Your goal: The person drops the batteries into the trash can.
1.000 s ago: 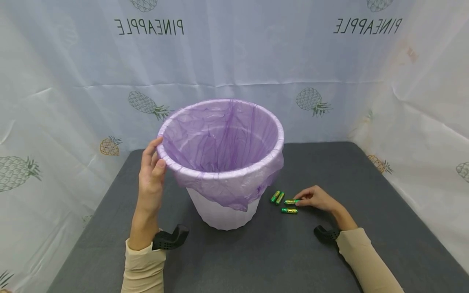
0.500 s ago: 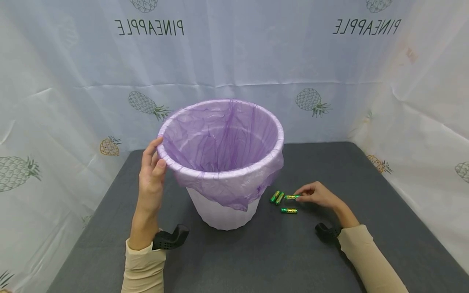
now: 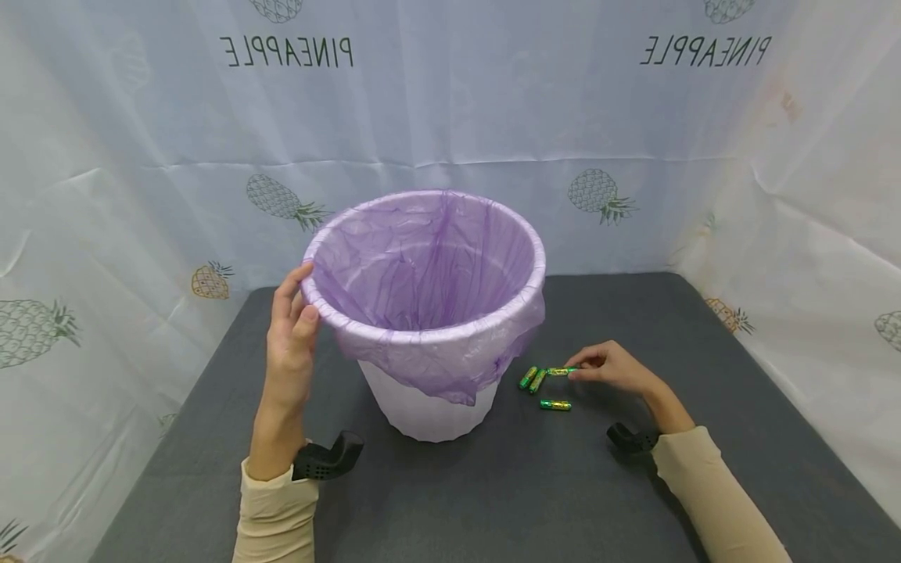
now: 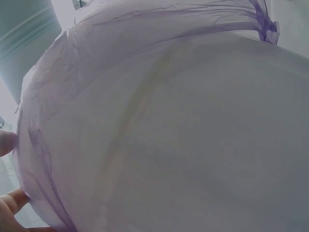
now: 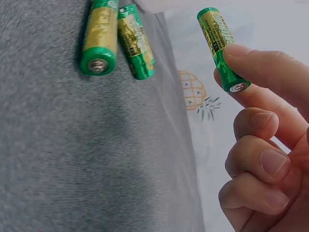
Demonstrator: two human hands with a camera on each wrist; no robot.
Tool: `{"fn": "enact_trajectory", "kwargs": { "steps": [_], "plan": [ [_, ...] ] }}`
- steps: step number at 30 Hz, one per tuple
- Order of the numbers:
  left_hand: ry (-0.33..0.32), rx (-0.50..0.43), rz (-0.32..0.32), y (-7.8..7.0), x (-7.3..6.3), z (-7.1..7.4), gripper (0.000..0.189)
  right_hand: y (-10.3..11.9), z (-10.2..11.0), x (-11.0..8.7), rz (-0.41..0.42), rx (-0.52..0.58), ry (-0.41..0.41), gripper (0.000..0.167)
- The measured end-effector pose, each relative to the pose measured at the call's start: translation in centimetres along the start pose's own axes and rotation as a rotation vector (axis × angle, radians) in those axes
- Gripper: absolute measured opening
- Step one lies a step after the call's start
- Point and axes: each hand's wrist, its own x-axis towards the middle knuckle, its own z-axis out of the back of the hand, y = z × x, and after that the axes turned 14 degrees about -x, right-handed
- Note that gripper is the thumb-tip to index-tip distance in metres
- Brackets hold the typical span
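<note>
A white bin (image 3: 425, 410) lined with a thin purple bag (image 3: 450, 360) stands upright, the bag folded over its rim. My left hand (image 3: 290, 344) touches the rim's left side from outside with thumb and fingertips. In the left wrist view, fingertips (image 4: 17, 199) rest against the lined wall (image 4: 159, 125). My right hand (image 3: 615, 367) pinches a green and gold battery (image 5: 212, 34) between thumb and index finger, the other fingers curled in. Two more batteries (image 3: 533, 379) lie side by side next to the bin. Another battery (image 3: 556, 405) lies nearer me.
A dark grey cloth (image 3: 521, 500) covers the table. Behind it and along both sides hangs a pale curtain (image 3: 450, 102) with pineapple prints. A black camera mount sits on each wrist, the left one (image 3: 328, 457) near the bin's base.
My right hand has moved slightly away from me with the pinched battery, farther from the battery nearest me. My left hand and the bin have stayed in place.
</note>
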Motion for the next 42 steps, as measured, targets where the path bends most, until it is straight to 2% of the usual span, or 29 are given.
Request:
{"fn": "enact_trajectory", "kwargs": {
  "steps": [12, 20, 26, 36, 42],
  "plan": [
    [-0.006, 0.003, -0.001, 0.1, -0.1, 0.0, 0.048, 1.5, 1.5, -0.2, 0.032, 0.03, -0.029, 0.019],
    [0.013, 0.006, -0.003, 0.1, 0.0, 0.1, 0.046, 2.9, 2.8, -0.2, 0.047, 0.025, -0.047, 0.019],
    [0.024, 0.002, -0.011, 0.1, 0.0, 0.2, 0.045, 4.1, 3.8, -0.2, 0.088, 0.021, -0.066, 0.018],
    [-0.004, 0.019, 0.005, -0.1, -0.1, 0.0, 0.048, 6.3, 5.6, -0.2, 0.135, 0.024, -0.095, 0.017],
    [0.05, 0.022, -0.003, -0.2, -0.1, 0.4, 0.046, 7.9, 6.6, -0.3, 0.183, 0.025, -0.117, 0.014]
  ]
}}
